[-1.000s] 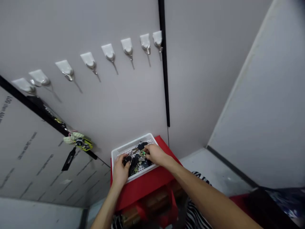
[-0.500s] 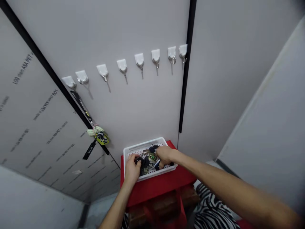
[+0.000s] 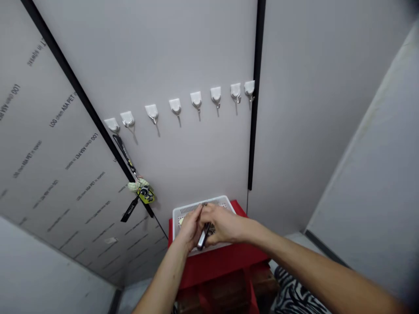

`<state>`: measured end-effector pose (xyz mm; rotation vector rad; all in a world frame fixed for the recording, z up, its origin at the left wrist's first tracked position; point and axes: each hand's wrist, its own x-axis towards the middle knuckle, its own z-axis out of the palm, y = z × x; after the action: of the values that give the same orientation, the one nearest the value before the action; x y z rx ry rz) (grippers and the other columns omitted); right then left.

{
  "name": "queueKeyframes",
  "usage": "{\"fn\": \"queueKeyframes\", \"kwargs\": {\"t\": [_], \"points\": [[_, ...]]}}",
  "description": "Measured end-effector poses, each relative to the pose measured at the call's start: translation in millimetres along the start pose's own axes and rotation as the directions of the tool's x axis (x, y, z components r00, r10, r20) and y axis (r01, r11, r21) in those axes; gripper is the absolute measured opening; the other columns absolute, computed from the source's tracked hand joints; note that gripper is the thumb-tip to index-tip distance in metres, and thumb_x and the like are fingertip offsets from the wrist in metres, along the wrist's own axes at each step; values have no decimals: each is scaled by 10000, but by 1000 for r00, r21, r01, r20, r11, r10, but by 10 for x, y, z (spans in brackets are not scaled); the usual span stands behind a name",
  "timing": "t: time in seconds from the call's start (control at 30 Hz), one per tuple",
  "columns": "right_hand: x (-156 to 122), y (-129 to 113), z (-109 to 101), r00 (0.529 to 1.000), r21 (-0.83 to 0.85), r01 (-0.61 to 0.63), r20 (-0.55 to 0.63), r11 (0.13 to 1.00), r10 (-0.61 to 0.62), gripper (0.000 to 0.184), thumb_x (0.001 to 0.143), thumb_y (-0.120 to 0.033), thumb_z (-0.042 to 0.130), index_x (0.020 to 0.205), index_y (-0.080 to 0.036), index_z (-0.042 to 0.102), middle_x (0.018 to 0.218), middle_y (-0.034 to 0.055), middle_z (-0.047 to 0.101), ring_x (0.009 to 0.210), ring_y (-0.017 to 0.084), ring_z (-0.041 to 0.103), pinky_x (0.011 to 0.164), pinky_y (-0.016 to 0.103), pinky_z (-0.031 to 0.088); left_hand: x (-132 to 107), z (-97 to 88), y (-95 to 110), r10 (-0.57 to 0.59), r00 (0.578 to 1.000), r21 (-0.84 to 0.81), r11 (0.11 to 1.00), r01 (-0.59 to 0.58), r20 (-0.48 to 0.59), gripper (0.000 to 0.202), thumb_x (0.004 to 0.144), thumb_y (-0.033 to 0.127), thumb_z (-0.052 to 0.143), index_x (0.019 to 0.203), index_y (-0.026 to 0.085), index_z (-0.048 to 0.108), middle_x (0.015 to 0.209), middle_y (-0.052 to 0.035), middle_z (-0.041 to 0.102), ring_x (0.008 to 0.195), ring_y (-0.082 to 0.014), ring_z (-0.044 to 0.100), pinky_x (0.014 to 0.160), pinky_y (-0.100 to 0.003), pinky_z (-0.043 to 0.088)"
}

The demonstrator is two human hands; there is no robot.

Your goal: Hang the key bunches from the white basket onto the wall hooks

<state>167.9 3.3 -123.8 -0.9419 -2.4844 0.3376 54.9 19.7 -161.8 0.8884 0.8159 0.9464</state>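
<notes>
Low in the frame's center, the left hand [image 3: 189, 227] and right hand [image 3: 221, 225] meet over a white perforated tray [image 3: 203, 205] that sits on a red stand [image 3: 222, 264]. Both hands pinch a slim dark-and-silver key fob [image 3: 203, 236] between their fingertips, just above the tray. Across the middle, 8 white wall hooks [image 3: 174, 106] run in a row; a lanyard with keys [image 3: 143, 193] hangs at center left.

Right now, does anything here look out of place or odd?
Only one of the eight wall hooks is used: a key bundle hangs from the leftmost. The other keys sit in the white tray, where both hands hold a dark key.
</notes>
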Motion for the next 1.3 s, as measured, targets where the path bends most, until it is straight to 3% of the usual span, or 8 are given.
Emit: {"fn": "queueKeyframes", "kwargs": {"t": [0.2, 0.3, 0.4, 0.57, 0.7, 0.83, 0.97, 1.3], "points": [[-124, -38, 217, 996, -7, 85, -29, 996, -86, 195, 510, -226, 574, 699, -183, 554, 787, 23, 546, 845, 160, 426, 767, 292, 300, 15, -91, 4, 93, 996, 40, 995, -92, -2, 226, 590, 315, 537, 688, 112, 520, 561, 8, 518, 524, -70, 465, 526, -178, 335], [-110, -16, 148, 952, 200, -90, -270, 976, 143, 195, 601, -172, 474, 784, -184, 541, 847, 28, 539, 827, 131, 445, 756, 271, 321, -7, -129, 52, 210, 975, 99, 974, -203, -69, 233, 603, 330, 520, 713, 124, 509, 530, 36, 480, 498, -50, 422, 510, -162, 311], [13, 39, 75, 838, 524, -257, -298, 812, 457, 246, 669, -233, 397, 870, -149, 512, 781, 45, 553, 710, 117, 486, 663, 258, 375, -58, -112, 127, 260, 966, 188, 949, -252, -16, 221, 616, 336, 504, 673, 122, 497, 483, 48, 435, 460, -38, 368, 476, -153, 276], [297, 27, -16, 840, 803, -206, -147, 559, 522, 325, 688, -330, 356, 891, -120, 499, 681, 26, 538, 464, 64, 434, 442, 200, 360, -182, -65, 205, 168, 976, 124, 975, -185, 138, 283, 613, 405, 476, 677, 129, 478, 466, 48, 397, 438, -46, 343, 463, -171, 275], [527, -90, -124, 863, 728, -174, -212, 663, 459, 261, 651, -312, 411, 743, -113, 553, 573, 0, 511, 472, 64, 417, 444, 185, 336, -241, -111, 330, 224, 972, 134, 964, -231, 67, 290, 579, 393, 513, 707, 137, 466, 506, 42, 411, 469, -56, 388, 489, -182, 303], [908, -267, -292, 871, 591, -112, -329, 799, 365, 195, 623, -265, 434, 659, -125, 565, 569, -4, 520, 529, 80, 435, 504, 194, 347, -224, -181, 655, 478, 875, 315, 844, -433, -76, 245, 587, 326, 518, 725, 125, 488, 556, 28, 443, 490, -52, 385, 491, -171, 308], [1399, -441, -471, 818, 579, -50, -444, 814, 366, 192, 581, -267, 476, 691, -132, 557, 583, -6, 540, 520, 79, 449, 517, 195, 364, -153, -274, 1087, 654, 749, 470, 698, -541, -109, 245, 637, 311, 452, 790, 129, 516, 609, 8, 479, 519, -61, 402, 496, -171, 325], [2136, -683, -775, 722, 556, 89, -607, 826, 331, 233, 540, -327, 520, 665, -132, 550, 554, -15, 533, 482, 63, 456, 471, 177, 378, -103, -346, 1803, 780, 591, 468, 608, -641, -203, 232, 646, 293, 427, 767, 120, 524, 567, 13, 468, 492, -59, 420, 451, -163, 351]]}}
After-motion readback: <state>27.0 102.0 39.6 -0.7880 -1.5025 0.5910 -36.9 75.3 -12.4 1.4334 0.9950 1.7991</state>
